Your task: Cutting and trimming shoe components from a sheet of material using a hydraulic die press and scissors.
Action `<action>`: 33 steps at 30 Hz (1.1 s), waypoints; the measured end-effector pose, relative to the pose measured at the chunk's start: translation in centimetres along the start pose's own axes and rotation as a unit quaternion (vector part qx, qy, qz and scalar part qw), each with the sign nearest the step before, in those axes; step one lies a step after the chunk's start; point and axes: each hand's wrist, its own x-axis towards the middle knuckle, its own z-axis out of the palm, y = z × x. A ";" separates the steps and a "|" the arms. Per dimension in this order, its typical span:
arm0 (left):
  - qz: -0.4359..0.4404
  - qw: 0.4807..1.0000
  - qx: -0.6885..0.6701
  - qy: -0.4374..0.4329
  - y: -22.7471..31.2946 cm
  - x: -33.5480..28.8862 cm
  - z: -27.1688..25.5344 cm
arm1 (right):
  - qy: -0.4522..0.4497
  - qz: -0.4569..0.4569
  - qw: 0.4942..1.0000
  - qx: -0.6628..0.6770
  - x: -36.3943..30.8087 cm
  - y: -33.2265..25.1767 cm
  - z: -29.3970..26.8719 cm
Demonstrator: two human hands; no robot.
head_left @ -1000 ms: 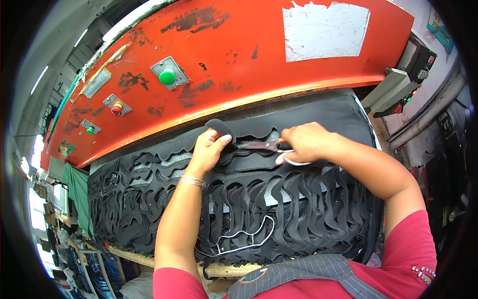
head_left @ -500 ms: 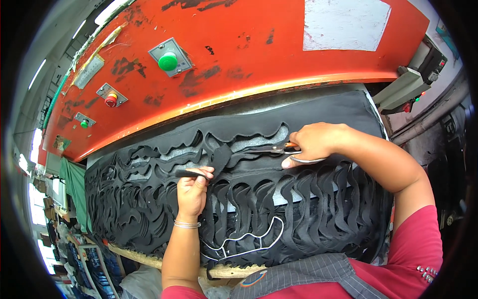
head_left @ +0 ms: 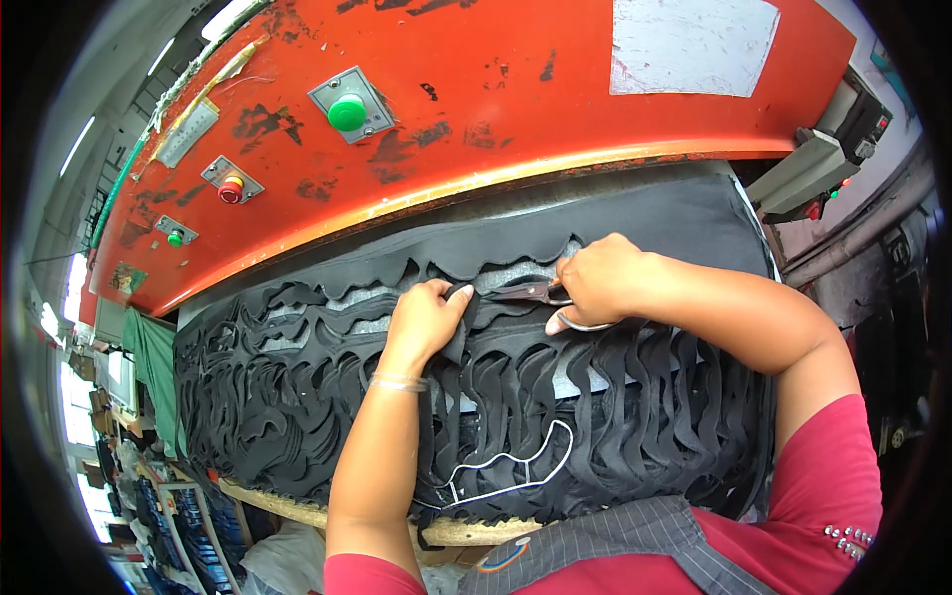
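My right hand (head_left: 601, 282) is closed around the handles of a pair of scissors (head_left: 524, 292), whose blades point left along a narrow black strip. Just left of the blade tips, my left hand (head_left: 420, 325) pinches a piece of black sheet material (head_left: 455, 345), which hangs below the fingers. Both hands are over a thick stack of black sheets (head_left: 654, 223) with wavy cut-outs through it. Pale grey surface shows in the gaps. A white-edged curved outline frame, probably a cutting die (head_left: 526, 478), lies on the cut strips nearer me.
Behind the sheets rises a red machine body (head_left: 516, 99) with a green button (head_left: 347, 113) and a red button (head_left: 230, 189). A grey metal bracket (head_left: 808, 169) stands at the right. Along the near edge runs a wooden strip (head_left: 278, 506); a green cloth (head_left: 154, 377) hangs at left.
My left hand has moved up and right toward the blades, fingers now pressed onto the black material. The scissors and right hand have shifted slightly left.
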 end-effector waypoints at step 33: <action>-0.011 0.825 -0.564 -0.025 -4.8 -4.0 6.1 | -0.310 -0.060 0.687 0.654 0.9 -0.7 5.6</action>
